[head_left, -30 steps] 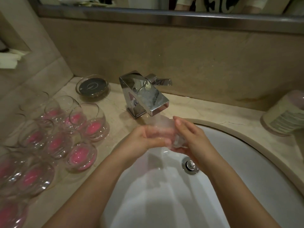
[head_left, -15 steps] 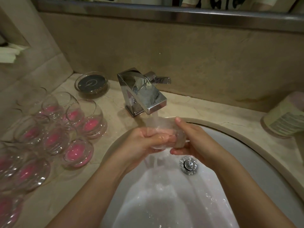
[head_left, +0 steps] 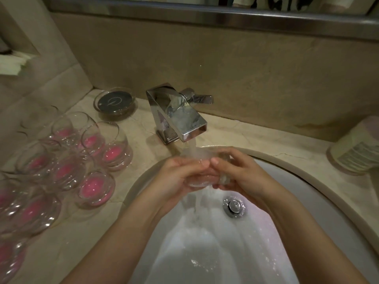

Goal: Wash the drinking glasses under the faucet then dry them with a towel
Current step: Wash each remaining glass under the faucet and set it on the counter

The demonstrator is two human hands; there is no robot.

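Observation:
A clear drinking glass (head_left: 196,182) lies between both hands under the running chrome faucet (head_left: 178,115), over the white sink (head_left: 307,193). My left hand (head_left: 180,173) grips its left side with fingers curled over it. My right hand (head_left: 242,173) holds its right side, thumb on top. Water pours onto the glass and runs down into the basin. Much of the glass is hidden by fingers and water. Several clear glasses with pink bottoms (head_left: 94,187) stand on the counter at the left.
A round glass dish with a dark insert (head_left: 114,101) sits beside the faucet at the back left. A labelled cylindrical container (head_left: 356,150) stands at the right on the marble counter (head_left: 235,134). The drain plug (head_left: 234,205) shows below my right hand. A mirror ledge runs overhead.
Both hands have turned the glass a little under the stream, and my right thumb has come closer to my left fingers. Water keeps running.

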